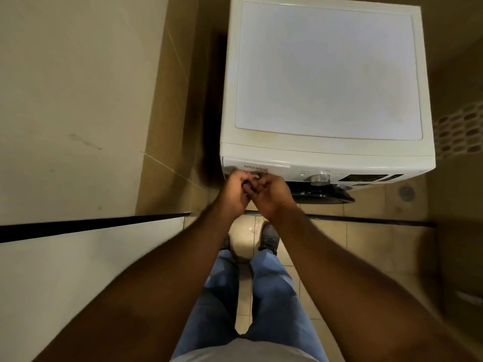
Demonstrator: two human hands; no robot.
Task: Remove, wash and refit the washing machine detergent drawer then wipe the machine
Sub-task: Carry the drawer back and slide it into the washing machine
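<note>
Head view: the detergent drawer sits at the front upper left corner of the washing machine, where left hand and right hand, fingers curled, meet at its lower edge, though whether they actually clasp it cannot be told.

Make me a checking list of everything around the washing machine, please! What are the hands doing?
Surface: washing machine top is bare, with faint yellowish staining near its front edge.
Job's things: detergent drawer sits at the front's left end, seemingly closed in its slot.
Clutter: nothing seen on the machine.
Grippers: left hand and right hand are side by side, fingers curled under the drawer's lower edge; the grip itself is hidden.
Cables: nothing seen.
Surroundings: control dial beside a dark display, dark door below, floor drain to the right, tiled floor, plain wall on the left.
</note>
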